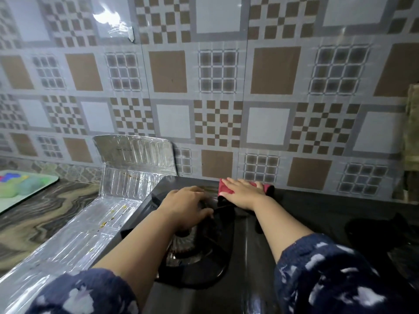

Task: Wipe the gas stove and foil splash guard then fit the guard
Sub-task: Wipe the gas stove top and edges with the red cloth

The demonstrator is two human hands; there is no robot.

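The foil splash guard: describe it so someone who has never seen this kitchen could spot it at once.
Start at the black gas stove against the patterned tile wall. Along the stove's left edge, on the marbled counter, lies the foil splash guard, its far end folded up against the wall. It is the only shiny, ribbed silver sheet there, speckled with yellow stains.

Glossy tiled wall (pixel 226 87) in grey, brown and white squares — light glare upper left, marbled brown countertop (pixel 40 214)

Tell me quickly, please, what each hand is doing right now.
Left hand: curled over the burner grate, apparently gripping it.
Right hand: open, flat, pressing the red cloth onto the stove.
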